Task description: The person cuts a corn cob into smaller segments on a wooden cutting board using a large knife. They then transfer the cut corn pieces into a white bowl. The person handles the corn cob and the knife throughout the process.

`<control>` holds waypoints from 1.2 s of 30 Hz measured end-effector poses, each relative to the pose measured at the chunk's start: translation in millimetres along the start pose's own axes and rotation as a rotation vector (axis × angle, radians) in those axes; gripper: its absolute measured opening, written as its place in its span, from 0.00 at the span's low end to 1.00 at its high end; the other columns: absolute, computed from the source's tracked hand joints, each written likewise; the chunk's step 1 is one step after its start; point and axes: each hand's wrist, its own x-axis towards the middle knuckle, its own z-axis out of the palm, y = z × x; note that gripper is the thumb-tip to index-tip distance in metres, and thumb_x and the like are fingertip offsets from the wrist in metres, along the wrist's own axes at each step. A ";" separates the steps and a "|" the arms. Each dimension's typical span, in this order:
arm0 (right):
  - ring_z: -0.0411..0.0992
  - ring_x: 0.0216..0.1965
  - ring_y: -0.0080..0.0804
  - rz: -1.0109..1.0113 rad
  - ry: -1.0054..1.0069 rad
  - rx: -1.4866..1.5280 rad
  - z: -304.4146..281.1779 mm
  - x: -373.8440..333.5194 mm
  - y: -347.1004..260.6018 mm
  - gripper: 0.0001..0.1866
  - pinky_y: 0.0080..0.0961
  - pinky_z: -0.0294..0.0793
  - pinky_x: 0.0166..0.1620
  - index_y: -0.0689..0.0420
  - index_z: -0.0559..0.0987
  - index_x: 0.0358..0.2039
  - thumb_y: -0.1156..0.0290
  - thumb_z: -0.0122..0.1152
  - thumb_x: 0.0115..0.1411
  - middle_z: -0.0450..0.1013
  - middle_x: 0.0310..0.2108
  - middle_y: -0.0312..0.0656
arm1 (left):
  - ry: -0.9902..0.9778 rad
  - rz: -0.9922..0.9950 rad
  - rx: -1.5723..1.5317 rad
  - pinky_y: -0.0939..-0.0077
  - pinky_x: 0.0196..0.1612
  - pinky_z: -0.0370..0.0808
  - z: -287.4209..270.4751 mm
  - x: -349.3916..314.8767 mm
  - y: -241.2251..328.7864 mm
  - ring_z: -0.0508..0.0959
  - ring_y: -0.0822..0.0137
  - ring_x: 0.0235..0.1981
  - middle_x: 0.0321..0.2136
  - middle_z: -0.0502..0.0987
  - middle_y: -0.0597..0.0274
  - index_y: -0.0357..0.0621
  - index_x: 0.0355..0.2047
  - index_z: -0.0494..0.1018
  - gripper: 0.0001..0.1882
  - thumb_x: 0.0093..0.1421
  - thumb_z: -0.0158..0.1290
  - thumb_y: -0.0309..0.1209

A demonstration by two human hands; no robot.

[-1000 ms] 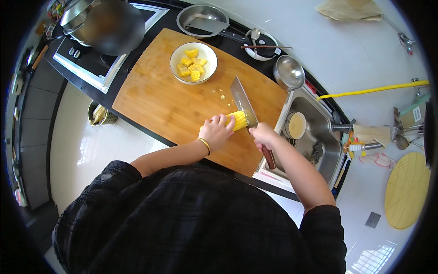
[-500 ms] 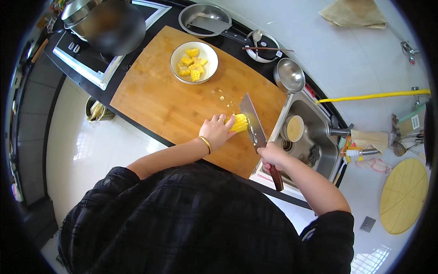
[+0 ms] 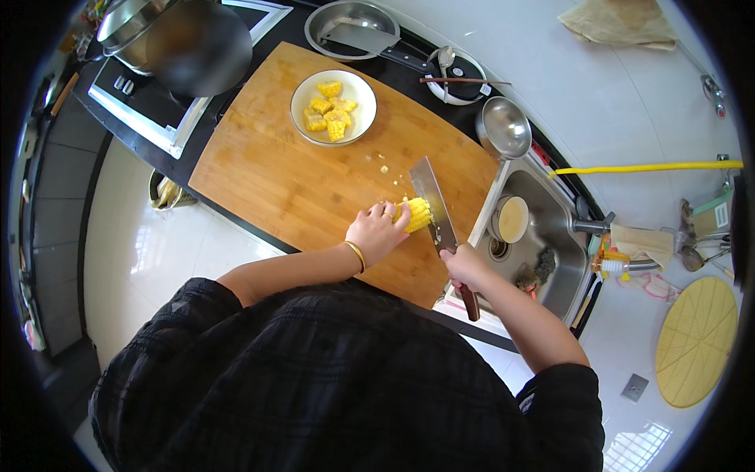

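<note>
My left hand (image 3: 377, 231) grips a yellow corn cob (image 3: 415, 215) lying on the wooden cutting board (image 3: 259, 149). In my right hand (image 3: 465, 265) is the brown handle of a cleaver (image 3: 434, 203). Its wide blade stands beside the cob's right end; whether it touches the corn I cannot tell. Small corn bits cling to the blade, and a few kernels (image 3: 384, 169) are scattered on the board beyond the cob. Farther back on the board, a white bowl (image 3: 364, 130) holds several chunks of cut corn (image 3: 336, 130).
To the right is a steel sink (image 3: 562, 293) with a small bowl (image 3: 514, 220) in it. Behind the board are a steel basin (image 3: 314, 30) with a second knife (image 3: 409, 60) across it, and a metal bowl (image 3: 505, 128). A stove (image 3: 134, 110) lies far left.
The cleaver's handle and my right hand have shifted slightly to the left. The cob has moved a little to the right in the picture, still in my left hand.
</note>
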 end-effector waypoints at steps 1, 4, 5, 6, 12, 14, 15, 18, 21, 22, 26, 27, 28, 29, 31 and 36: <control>0.61 0.06 0.35 0.004 0.028 0.015 3.0 -1.4 2.3 0.23 0.34 0.61 0.11 0.64 0.68 0.15 0.60 0.42 0.61 0.61 0.06 0.43 | -0.016 -0.018 -0.017 0.68 0.30 0.73 -0.9 0.9 -0.4 0.72 0.60 0.36 0.37 0.71 0.56 0.42 0.49 0.61 0.27 0.55 0.47 0.47; 0.66 0.09 0.37 -0.105 0.032 0.019 -0.4 25.7 -19.2 0.15 0.35 0.64 0.14 0.66 0.69 0.18 0.67 0.46 0.55 0.65 0.09 0.46 | -0.053 -0.028 -0.061 0.67 0.31 0.73 -3.6 4.3 3.4 0.72 0.60 0.36 0.36 0.71 0.56 0.44 0.49 0.61 0.27 0.55 0.47 0.47; 0.66 0.10 0.36 -0.115 0.169 -0.160 10.5 37.9 -35.2 0.11 0.35 0.64 0.14 0.65 0.69 0.20 0.70 0.46 0.52 0.66 0.11 0.47 | -0.048 -0.031 -0.067 0.68 0.31 0.73 -1.0 3.8 0.2 0.73 0.60 0.35 0.35 0.71 0.56 0.45 0.50 0.62 0.27 0.54 0.47 0.48; 0.65 0.09 0.34 -0.141 0.170 -0.089 12.4 36.0 -36.4 0.10 0.34 0.63 0.14 0.64 0.69 0.20 0.71 0.46 0.52 0.65 0.11 0.45 | -0.068 -0.017 -0.063 0.68 0.31 0.73 -2.0 -0.7 -5.6 0.73 0.60 0.35 0.35 0.71 0.56 0.46 0.50 0.62 0.27 0.54 0.47 0.48; 0.58 0.09 0.25 -0.117 -0.060 0.352 -18.5 26.9 -19.3 0.12 0.27 0.60 0.13 0.58 0.64 0.17 0.67 0.49 0.55 0.60 0.10 0.37 | -0.061 -0.195 -0.247 0.63 0.36 0.73 1.8 9.1 -15.1 0.73 0.52 0.37 0.36 0.71 0.53 0.47 0.50 0.61 0.26 0.56 0.47 0.47; 0.59 0.08 0.24 -0.186 -0.024 0.377 -20.1 18.0 -15.4 0.15 0.25 0.60 0.13 0.58 0.65 0.17 0.64 0.52 0.55 0.61 0.10 0.36 | -0.004 -0.245 -0.352 0.61 0.38 0.71 1.2 2.1 -28.9 0.72 0.49 0.38 0.37 0.70 0.50 0.46 0.50 0.61 0.25 0.56 0.47 0.47; 0.59 0.08 0.24 -0.225 -0.001 0.416 -18.6 17.3 -9.1 0.15 0.24 0.59 0.13 0.59 0.65 0.17 0.64 0.52 0.56 0.61 0.10 0.36 | 0.026 -0.278 -0.410 0.60 0.39 0.71 2.0 -3.6 -36.6 0.71 0.47 0.39 0.38 0.70 0.49 0.45 0.49 0.61 0.25 0.56 0.47 0.47; 0.60 0.08 0.22 -0.342 0.097 0.540 -11.3 14.0 14.5 0.15 0.22 0.59 0.12 0.59 0.67 0.18 0.64 0.53 0.56 0.62 0.10 0.35 | 0.021 -0.327 -0.443 0.59 0.40 0.69 -6.5 -13.6 -54.5 0.71 0.45 0.39 0.40 0.70 0.46 0.43 0.49 0.60 0.26 0.57 0.47 0.47; 0.60 0.08 0.21 -0.419 0.249 0.642 -3.9 7.9 26.9 0.14 0.20 0.59 0.12 0.60 0.68 0.19 0.65 0.53 0.57 0.63 0.10 0.35 | -0.019 -0.322 -0.336 0.61 0.42 0.68 -17.5 -16.3 -60.3 0.70 0.47 0.40 0.40 0.71 0.47 0.43 0.49 0.61 0.26 0.56 0.48 0.46; 0.60 0.08 0.21 -0.407 0.292 0.662 -4.0 0.9 26.4 0.14 0.20 0.59 0.12 0.60 0.68 0.19 0.65 0.53 0.57 0.63 0.10 0.35 | 0.007 -0.278 -0.272 0.62 0.42 0.68 -20.3 -17.8 -61.0 0.70 0.47 0.40 0.39 0.71 0.47 0.43 0.48 0.62 0.26 0.55 0.49 0.46; 0.60 0.08 0.21 -0.419 0.294 0.688 -0.7 -8.2 34.0 0.16 0.19 0.59 0.12 0.60 0.68 0.20 0.62 0.51 0.59 0.63 0.10 0.35 | 0.054 -0.276 -0.276 0.63 0.44 0.67 -21.1 -29.2 -66.0 0.69 0.50 0.40 0.36 0.70 0.50 0.43 0.46 0.65 0.24 0.54 0.51 0.44; 0.60 0.08 0.21 -0.429 0.272 0.668 -0.5 -14.1 30.8 0.16 0.19 0.59 0.12 0.61 0.68 0.20 0.62 0.50 0.59 0.63 0.10 0.35 | 0.099 -0.269 -0.314 0.63 0.43 0.67 -17.4 -32.2 -64.5 0.69 0.50 0.39 0.36 0.70 0.50 0.43 0.45 0.66 0.23 0.53 0.51 0.43; 0.61 0.08 0.22 -0.407 0.240 0.617 -0.1 -21.0 25.9 0.18 0.21 0.60 0.12 0.61 0.69 0.19 0.61 0.50 0.59 0.63 0.10 0.36 | 0.144 -0.261 -0.351 0.63 0.43 0.67 -11.3 -34.2 -60.7 0.69 0.50 0.39 0.35 0.70 0.50 0.42 0.45 0.66 0.23 0.53 0.52 0.43; 0.61 0.08 0.24 -0.385 0.209 0.566 1.0 -29.1 19.7 0.19 0.22 0.61 0.13 0.62 0.69 0.18 0.60 0.49 0.59 0.63 0.10 0.37 | 0.189 -0.253 -0.389 0.63 0.43 0.67 -7.2 -34.7 -56.9 0.69 0.50 0.38 0.35 0.69 0.50 0.42 0.44 0.67 0.22 0.53 0.52 0.42; 0.63 0.08 0.28 -0.375 0.208 0.393 6.6 -39.6 11.4 0.22 0.26 0.62 0.14 0.63 0.69 0.17 0.58 0.48 0.59 0.64 0.09 0.40 | 0.188 -0.204 -0.384 0.63 0.42 0.68 -7.5 -28.7 -44.7 0.69 0.50 0.38 0.35 0.69 0.50 0.42 0.43 0.67 0.21 0.52 0.53 0.41; 0.68 0.11 0.40 -0.353 0.262 0.061 17.0 -45.7 5.2 0.25 0.33 0.67 0.18 0.67 0.70 0.15 0.56 0.47 0.59 0.66 0.09 0.49 | 0.213 -0.240 -0.427 0.63 0.41 0.68 -1.0 -22.6 -28.4 0.69 0.51 0.37 0.35 0.69 0.51 0.42 0.41 0.67 0.20 0.52 0.54 0.40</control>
